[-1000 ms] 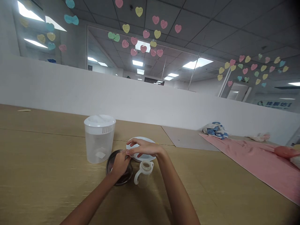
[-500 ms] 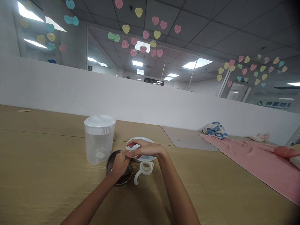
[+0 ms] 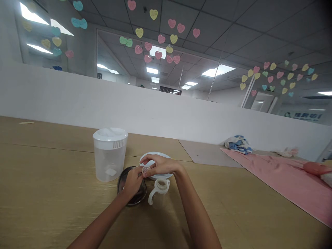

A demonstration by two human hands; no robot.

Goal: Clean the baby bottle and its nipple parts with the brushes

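Since hands meet over desk (image 3: 52,180), both close together: small clear round cap (image 3: 146,170) pinched at fingertips between left hand (image 3: 132,182) and right hand (image 3: 162,165). Cap held above dark round dish (image 3: 121,183), near white plate (image 3: 153,156). Handled clear bottle (image 3: 158,199) just below hands; plastic pitcher (image 3: 110,164) beside dish. Cap looks light, thin, probably soft and slippery; rim seems best hold.

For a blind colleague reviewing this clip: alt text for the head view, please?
The left hand and right hand hold a small translucent round piece above a dark round dish and a white round plate on a wooden table, beside a clear plastic pitcher with a white lid and a clear two-handled cup.
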